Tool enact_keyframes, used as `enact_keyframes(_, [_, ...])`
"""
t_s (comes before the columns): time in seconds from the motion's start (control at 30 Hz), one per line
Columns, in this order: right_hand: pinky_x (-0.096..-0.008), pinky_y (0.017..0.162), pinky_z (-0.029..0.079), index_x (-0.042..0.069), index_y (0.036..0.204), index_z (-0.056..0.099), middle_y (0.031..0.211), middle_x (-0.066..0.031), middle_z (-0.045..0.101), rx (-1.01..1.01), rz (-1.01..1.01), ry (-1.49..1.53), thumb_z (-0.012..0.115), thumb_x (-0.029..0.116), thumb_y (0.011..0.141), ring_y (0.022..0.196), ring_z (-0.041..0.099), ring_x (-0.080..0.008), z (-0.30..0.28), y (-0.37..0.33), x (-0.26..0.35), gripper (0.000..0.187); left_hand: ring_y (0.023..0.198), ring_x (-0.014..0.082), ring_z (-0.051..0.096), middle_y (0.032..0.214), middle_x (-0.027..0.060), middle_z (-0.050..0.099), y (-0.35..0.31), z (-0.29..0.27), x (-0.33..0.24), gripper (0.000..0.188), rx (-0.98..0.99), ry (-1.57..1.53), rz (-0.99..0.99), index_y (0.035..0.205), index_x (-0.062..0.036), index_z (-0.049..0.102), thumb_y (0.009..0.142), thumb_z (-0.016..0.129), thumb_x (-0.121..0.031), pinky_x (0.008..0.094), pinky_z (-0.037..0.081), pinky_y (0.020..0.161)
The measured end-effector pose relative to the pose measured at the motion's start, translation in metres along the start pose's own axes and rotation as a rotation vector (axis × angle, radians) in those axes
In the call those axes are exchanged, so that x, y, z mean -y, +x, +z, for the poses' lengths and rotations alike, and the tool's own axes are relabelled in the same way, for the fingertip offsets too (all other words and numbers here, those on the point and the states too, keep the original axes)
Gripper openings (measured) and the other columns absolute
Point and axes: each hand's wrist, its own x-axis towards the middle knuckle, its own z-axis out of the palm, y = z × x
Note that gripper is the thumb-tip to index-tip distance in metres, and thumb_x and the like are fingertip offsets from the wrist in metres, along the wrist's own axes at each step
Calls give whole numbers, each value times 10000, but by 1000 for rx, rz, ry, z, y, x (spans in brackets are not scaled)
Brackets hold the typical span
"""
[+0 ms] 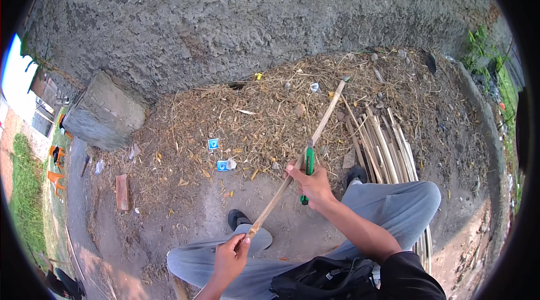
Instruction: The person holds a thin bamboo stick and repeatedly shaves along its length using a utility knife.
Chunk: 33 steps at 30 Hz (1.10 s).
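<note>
A long, pale bamboo strip (326,117) runs slantwise in front of me, from near my left knee up toward the wall. My left hand (229,258) is closed around its near end. In my right hand (313,185) is a green-handled knife (310,160), its dark tip against the strip about midway along. The thumb of that hand presses on the strip just below the knife. Beside my right foot lies a bundle of similar strips (388,148), with their near ends hidden behind my leg.
A rough grey wall (270,13) rises ahead. At its left stands a concrete block (107,111). Dry straw, leaves and litter cover the ground, with blue packets (226,165) and a reddish brick (122,192). Orange chairs (56,182) stand far left.
</note>
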Motion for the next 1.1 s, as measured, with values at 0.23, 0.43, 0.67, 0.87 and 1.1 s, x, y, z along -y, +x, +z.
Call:
enact_keyframes(0.23, [-234,392,253,26,878,646,748,-52,669,39,97,6,688,189,908,420,346,-35,-10,13,-1,171,666,140,617,797,85,668,32,6,-4,401,637,-276,-344,1209,16,575,1033,470,-329,297,500,636])
enact_keyframes(0.43, [-228,382,253,46,877,659,770,-61,683,-14,68,84,684,196,911,433,371,-35,-12,19,-7,156,700,144,597,847,54,568,72,42,-8,389,888,-1138,-595,1113,-19,548,1067,324,-334,307,523,632])
enact_keyframes(0.67, [-283,439,287,-13,1128,652,644,2,519,-1,-133,-492,551,303,997,495,339,-44,-36,0,-1,356,463,38,327,801,35,510,77,42,-29,274,668,-1113,-616,1042,-52,544,1051,400,-286,188,230,385])
enact_keyframes(0.87, [-341,528,449,21,1185,643,715,-123,624,212,-339,-868,583,259,967,557,550,-188,-34,-34,-18,328,590,104,426,833,45,530,93,44,-25,274,523,-1111,-513,1148,-34,539,1050,400,-247,243,369,547])
enact_keyframes(1.1, [-379,568,521,46,1220,627,885,-191,690,350,-689,-1011,634,176,918,630,663,-316,-41,-29,-59,329,557,107,412,833,45,534,85,62,-9,278,503,-1092,-650,1189,-83,524,1057,376,-278,250,365,517])
